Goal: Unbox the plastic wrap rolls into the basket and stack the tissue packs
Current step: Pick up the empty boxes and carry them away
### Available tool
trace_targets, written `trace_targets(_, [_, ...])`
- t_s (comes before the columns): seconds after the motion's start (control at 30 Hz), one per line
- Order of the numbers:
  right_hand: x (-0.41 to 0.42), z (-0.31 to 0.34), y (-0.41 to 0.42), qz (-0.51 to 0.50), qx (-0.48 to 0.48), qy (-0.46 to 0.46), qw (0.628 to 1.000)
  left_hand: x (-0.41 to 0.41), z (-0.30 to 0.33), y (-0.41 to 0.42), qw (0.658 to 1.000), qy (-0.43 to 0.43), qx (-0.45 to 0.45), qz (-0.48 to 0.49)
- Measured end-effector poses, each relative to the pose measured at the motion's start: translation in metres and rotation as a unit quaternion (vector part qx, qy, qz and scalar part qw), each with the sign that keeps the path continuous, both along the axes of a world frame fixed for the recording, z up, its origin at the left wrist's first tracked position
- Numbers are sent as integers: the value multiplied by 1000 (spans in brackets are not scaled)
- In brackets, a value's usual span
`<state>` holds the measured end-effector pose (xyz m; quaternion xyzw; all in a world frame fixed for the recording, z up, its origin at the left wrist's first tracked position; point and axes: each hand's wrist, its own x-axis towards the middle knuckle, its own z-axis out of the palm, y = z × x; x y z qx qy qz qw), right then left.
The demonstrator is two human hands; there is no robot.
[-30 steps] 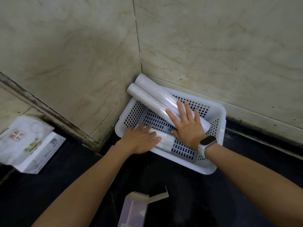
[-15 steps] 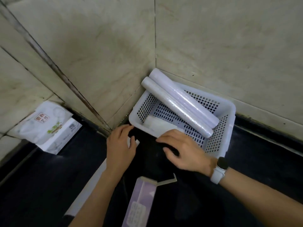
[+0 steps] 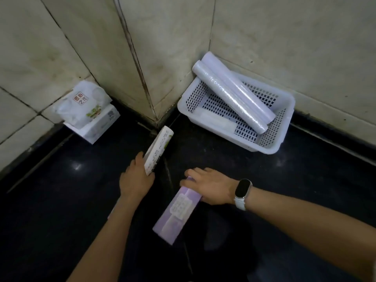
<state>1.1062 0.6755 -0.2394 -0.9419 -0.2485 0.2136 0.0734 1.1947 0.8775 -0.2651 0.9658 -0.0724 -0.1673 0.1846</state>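
Three plastic wrap rolls [image 3: 234,92], one basket [image 3: 284,127], two boxes [image 3: 177,212], two tissue packs [image 3: 85,102], two hands [image 3: 136,180].

basket [image 3: 284,110]: white, you see rows of dark slots | rolls [image 3: 234,92]: pale lilac, glossy | box [image 3: 176,210]: lilac, white label | carton [image 3: 158,150]: white, green print | packs [image 3: 87,106]: white, red and green marks | your watch [image 3: 242,192]: black face, white strap | floor [image 3: 61,200]: black
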Motion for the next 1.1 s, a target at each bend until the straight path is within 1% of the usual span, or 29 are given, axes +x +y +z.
trace_targets(0.07, [-13,3,1,-58,29,-8,998,-12,11,13,997,-8,-77,16])
trace_targets(0.13, [-33,6,-5,-142,58,-24,988,-26,20,26,984,-12,-169,48])
trace_targets(0.2, [-58,9,-10,-262,97,-28,960,-42,28,36,967,-3,-239,85])
trace_targets(0.23, [-74,10,-9,-337,130,-29,932,-51,30,39,961,8,-260,97])
trace_targets(0.27, [-92,10,-6,-414,173,-34,893,-64,31,40,955,24,-278,103])
trace_targets(0.3, [-110,9,0,-484,218,-44,847,-78,31,41,950,42,-293,102])
trace_targets(0.37, [-153,6,19,-590,280,-70,754,-111,33,41,941,88,-317,79])
trace_targets(0.43, [-204,0,42,-665,311,-105,671,-147,34,39,929,146,-336,47])
trace_targets(0.53, [-292,-3,79,-743,343,-146,556,-210,38,37,907,232,-351,-8])
trace_targets(0.63, [-384,-1,112,-800,355,-174,451,-274,42,30,884,321,-328,-88])
trace_targets(0.7, [-446,1,132,-830,358,-194,381,-321,43,22,859,381,-303,-156])
trace_targets(0.77, [-509,1,154,-855,355,-222,304,-373,44,10,834,418,-271,-235])
trace_targets(0.87, [-603,-2,196,-884,350,-268,152,-462,45,-8,802,455,-205,-329])
trace_targets(1.0, [-728,-12,260,-886,333,-321,-43,-602,35,-19,750,485,-116,-434])
trace_targets(1.1, [-831,-28,323,-868,313,-343,-175,-725,19,-8,707,498,-41,-501])
